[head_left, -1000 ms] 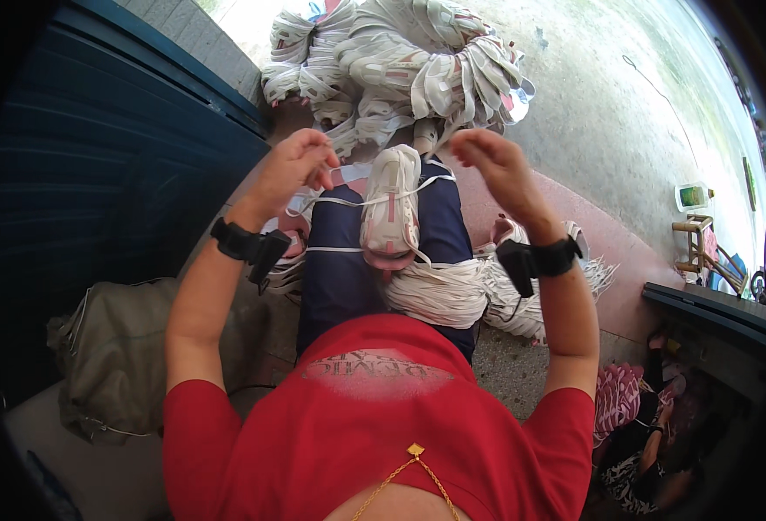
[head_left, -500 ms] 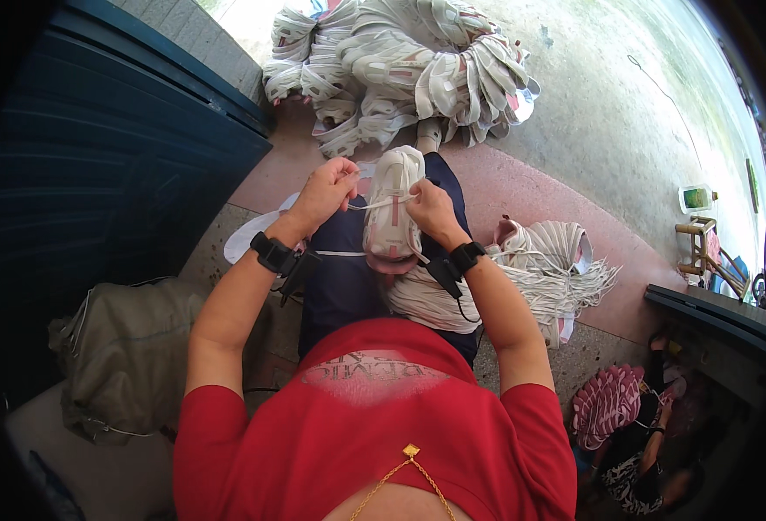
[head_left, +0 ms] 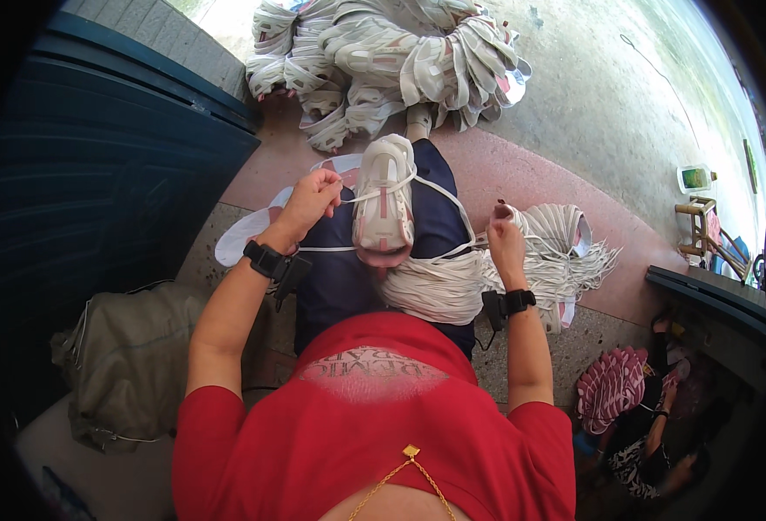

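Left hand (head_left: 313,201) pinching white lace (head_left: 439,193) beside shoe upper (head_left: 384,201) on lap, right hand (head_left: 505,240) fingers closed on lace end, lace bundle (head_left: 439,288) below.

Big heap of pale shoe uppers (head_left: 383,52) on the floor (head_left: 609,95) up top, dark blue door (head_left: 96,200) at left. Olive bag (head_left: 127,365) lower left; pink striped bundle (head_left: 609,386) lower right, small wooden stool (head_left: 704,221) far right.

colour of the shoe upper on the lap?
White with pink accents: shoe upper, seen clearly in the head view.
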Action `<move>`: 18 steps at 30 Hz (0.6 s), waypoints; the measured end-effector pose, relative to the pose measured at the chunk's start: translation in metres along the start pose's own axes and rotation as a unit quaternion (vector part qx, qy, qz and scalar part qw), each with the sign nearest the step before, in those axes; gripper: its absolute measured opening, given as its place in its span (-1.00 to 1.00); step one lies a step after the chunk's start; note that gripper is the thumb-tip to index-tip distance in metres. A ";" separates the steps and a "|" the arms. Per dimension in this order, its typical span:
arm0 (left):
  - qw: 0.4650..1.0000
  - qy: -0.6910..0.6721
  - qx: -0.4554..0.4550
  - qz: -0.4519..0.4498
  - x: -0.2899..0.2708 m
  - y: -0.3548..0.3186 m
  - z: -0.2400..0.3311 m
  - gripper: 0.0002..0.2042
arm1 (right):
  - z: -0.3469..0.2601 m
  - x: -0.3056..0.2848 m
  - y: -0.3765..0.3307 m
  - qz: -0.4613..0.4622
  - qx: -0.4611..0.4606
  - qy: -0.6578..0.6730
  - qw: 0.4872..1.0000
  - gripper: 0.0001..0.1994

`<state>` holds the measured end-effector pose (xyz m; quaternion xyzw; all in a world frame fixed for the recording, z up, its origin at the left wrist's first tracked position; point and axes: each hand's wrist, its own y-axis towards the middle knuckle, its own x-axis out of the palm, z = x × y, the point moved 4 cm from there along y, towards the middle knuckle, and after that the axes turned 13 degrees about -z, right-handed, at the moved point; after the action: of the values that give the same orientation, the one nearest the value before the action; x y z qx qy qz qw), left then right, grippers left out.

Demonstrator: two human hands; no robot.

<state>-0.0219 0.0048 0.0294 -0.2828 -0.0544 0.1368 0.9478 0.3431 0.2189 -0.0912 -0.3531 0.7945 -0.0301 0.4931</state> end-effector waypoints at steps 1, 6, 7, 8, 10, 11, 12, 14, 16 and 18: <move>1.000 0.002 -0.008 0.003 0.001 -0.001 -0.002 -0.84 | -0.031 -0.004 0.009 0.017 -0.047 0.038 0.998 -0.76; 1.000 0.004 0.011 -0.022 0.019 0.010 -0.002 -0.83 | -0.168 0.030 0.050 -0.120 -0.035 0.238 0.963 -0.75; 1.000 0.010 0.014 -0.023 0.021 0.008 -0.001 -0.83 | -0.178 0.034 0.057 -0.118 -0.028 0.228 0.966 -0.76; 0.999 0.016 0.018 -0.026 0.023 0.008 0.000 -0.83 | -0.188 0.037 0.064 -0.115 -0.020 0.217 0.969 -0.77; 0.998 0.063 0.026 -0.018 0.025 0.014 -0.002 -0.84 | -0.172 0.053 0.084 -0.086 -0.023 0.265 0.960 -0.82; 0.996 0.085 0.014 -0.003 0.025 0.013 -0.004 -0.84 | -0.169 0.059 0.088 -0.106 -0.002 0.330 0.938 -0.85; 0.994 0.107 0.003 0.010 0.025 0.014 -0.005 -0.84 | -0.167 0.064 0.093 -0.120 0.022 0.392 0.912 -0.88; 0.995 0.095 -0.012 0.030 0.023 0.015 -0.011 -0.83 | -0.168 0.066 0.085 -0.202 0.074 0.607 0.765 -0.89; 0.995 0.092 -0.023 0.041 0.024 0.011 -0.018 -0.82 | -0.191 0.053 0.063 -0.235 0.125 0.734 0.624 -0.88; 0.993 0.107 -0.026 0.032 0.028 0.016 -0.019 -0.81 | -0.191 0.054 0.052 -0.253 0.141 0.764 0.576 -0.88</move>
<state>0.0050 0.0159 0.0054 -0.3223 0.0528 0.1346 0.9355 0.1472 0.1679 -0.0552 -0.3122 0.7408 -0.5241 -0.2810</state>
